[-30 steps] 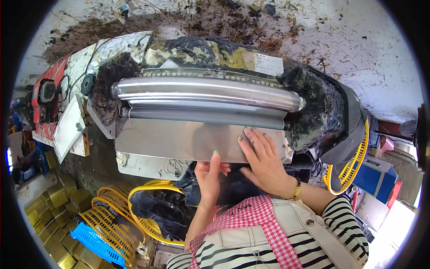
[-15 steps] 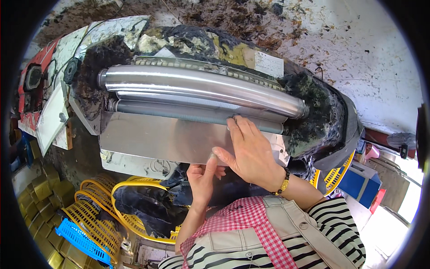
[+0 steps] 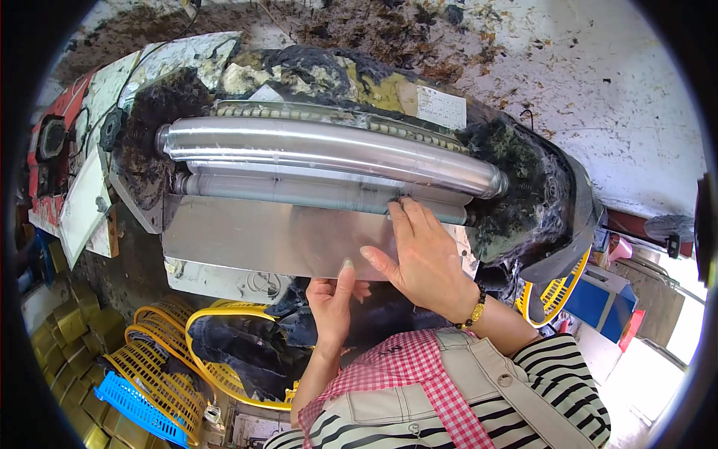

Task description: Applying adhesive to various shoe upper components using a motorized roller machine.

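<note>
Parting thumbs (image 3: 379, 262) wider, hands (image 3: 329, 308) (image 3: 434, 266) stay at metal plate (image 3: 232, 233).

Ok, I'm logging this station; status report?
Left hand at front edge of flat silver metal plate. Right hand over it. Long grey cylindrical roller by right fingertips.

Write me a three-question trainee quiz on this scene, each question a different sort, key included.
1. Multiple choice: Which wrist wears the dark beaded bracelet with a gold-coloured charm? (a) left (b) right (c) both
2. True or false: The flat, smooth silver metal plate lies nearer the person than the long, thick, shiny metal roller.
3. Fill in: The right hand is spread, back up, over the plate, while the ____ of the left hand is at the plate's near edge.

Key: 1. b; 2. true; 3. thumb.
</note>
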### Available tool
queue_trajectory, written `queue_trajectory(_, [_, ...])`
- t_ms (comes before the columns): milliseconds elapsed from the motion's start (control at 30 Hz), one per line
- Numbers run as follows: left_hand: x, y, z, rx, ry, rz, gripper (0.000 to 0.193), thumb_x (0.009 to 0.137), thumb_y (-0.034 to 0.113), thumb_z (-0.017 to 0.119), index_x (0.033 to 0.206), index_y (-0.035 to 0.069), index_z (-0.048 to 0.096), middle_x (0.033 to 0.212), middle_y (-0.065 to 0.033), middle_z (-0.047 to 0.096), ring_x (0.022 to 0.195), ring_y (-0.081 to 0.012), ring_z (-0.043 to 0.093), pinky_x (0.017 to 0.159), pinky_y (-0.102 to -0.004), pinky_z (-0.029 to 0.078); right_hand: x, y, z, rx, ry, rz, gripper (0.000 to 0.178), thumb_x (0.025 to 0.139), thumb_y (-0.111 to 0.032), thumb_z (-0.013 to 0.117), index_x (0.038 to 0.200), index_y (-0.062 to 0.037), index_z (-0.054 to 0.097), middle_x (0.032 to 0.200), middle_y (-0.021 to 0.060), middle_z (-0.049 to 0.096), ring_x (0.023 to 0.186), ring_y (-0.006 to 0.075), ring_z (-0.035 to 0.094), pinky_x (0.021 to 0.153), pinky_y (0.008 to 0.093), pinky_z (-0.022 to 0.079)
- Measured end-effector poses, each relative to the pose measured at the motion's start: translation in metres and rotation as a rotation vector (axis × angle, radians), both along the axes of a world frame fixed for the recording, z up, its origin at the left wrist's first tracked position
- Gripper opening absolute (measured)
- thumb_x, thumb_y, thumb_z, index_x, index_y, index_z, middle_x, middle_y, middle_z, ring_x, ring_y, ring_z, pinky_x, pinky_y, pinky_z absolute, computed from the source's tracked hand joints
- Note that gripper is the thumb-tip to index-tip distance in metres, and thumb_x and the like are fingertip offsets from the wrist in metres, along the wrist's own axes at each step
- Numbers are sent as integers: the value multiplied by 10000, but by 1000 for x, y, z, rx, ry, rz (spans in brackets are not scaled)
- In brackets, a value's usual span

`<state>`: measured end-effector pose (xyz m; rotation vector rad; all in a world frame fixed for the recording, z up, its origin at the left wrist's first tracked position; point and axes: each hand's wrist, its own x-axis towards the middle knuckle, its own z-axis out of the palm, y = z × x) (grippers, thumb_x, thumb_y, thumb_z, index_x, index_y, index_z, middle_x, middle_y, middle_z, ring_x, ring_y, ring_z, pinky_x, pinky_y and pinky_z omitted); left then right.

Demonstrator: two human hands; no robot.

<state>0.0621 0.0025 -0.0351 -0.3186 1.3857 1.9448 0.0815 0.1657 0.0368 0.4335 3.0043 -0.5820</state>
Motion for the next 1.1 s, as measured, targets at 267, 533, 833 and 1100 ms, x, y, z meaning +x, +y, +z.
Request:
queue_trajectory(267, [1, 2, -1, 17, 8, 20, 235, 931, 222, 633, 1009, 4, 587, 723, -86, 656, 574, -129, 613, 525, -234, 469, 20, 20, 22, -143, 185, -111, 475, 858, -257, 654, 1185, 62, 522, 1151, 253, 549, 1062, 395, 554, 925, 408, 459])
queue_trajectory(533, [-9, -12, 14, -208, 57, -212, 270, 921, 243, 643, 958, -24, 618, 726, -81, 667, 570, -108, 592, 530, -227, 449, 40, 47, 40, -1857, 330, -694, 261, 889, -42, 554, 1144, 11, 542, 1091, 103, 597, 1020, 201, 583, 977, 340, 452])
queue_trajectory(833, [4, -21, 68, 71, 406, -46, 245, 795, -60, 710, 1033, -11, 689, 928, -44, 691, 844, -86, 615, 778, -217, 486, 40, -17, 47, -1890, -172, -159, 427, 973, -130, 499, 1363, 27, 425, 1395, 121, 445, 1304, 211, 429, 1092, 336, 335])
queue_trajectory(1100, [0, -38, 59, -281, 720, -89, 160, 793, -81, 680, 937, -20, 714, 758, -35, 679, 694, -65, 589, 659, -196, 476, 28, -9, 61, -1439, -300, 164, 579, 967, -197, 522, 1466, -28, 281, 1458, 134, 392, 1333, 229, 406, 1081, 344, 326])
